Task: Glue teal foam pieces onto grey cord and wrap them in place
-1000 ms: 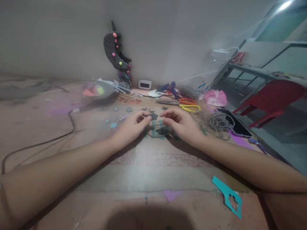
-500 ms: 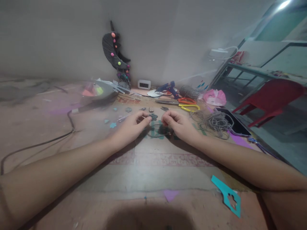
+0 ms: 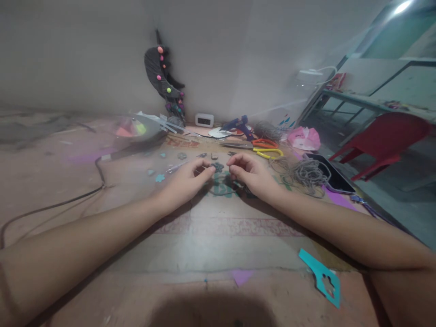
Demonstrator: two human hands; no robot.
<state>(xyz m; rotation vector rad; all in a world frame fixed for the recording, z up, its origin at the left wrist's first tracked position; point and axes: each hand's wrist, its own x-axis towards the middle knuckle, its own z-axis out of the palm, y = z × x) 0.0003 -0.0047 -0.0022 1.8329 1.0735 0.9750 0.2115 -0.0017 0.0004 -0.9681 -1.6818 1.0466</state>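
My left hand (image 3: 195,175) pinches a small dark grey flower-shaped piece (image 3: 218,167) between thumb and forefinger. Just to its right is my right hand (image 3: 250,172), thumb and forefinger slightly apart, with nothing visible between the tips. A strand of grey cord (image 3: 225,194) curves over the cardboard (image 3: 218,250) below both hands; its ends are hidden. Behind the hands lie a small pale piece (image 3: 214,156) and another grey flower shape (image 3: 182,156). A blue paper flower (image 3: 160,178) rests left of my left hand.
Tangled grey cord (image 3: 309,172) lies at the right beside a dark phone-like slab (image 3: 332,175). Scissors with yellow and orange handles (image 3: 267,149), a blue glue gun (image 3: 238,126) and a white digital clock (image 3: 205,120) stand farther back. A turquoise cut-out card (image 3: 323,279) lies front right.
My right thumb and forefinger have parted, and the forefinger has moved slightly up and left. My left hand keeps its pinch on the flower-shaped piece.
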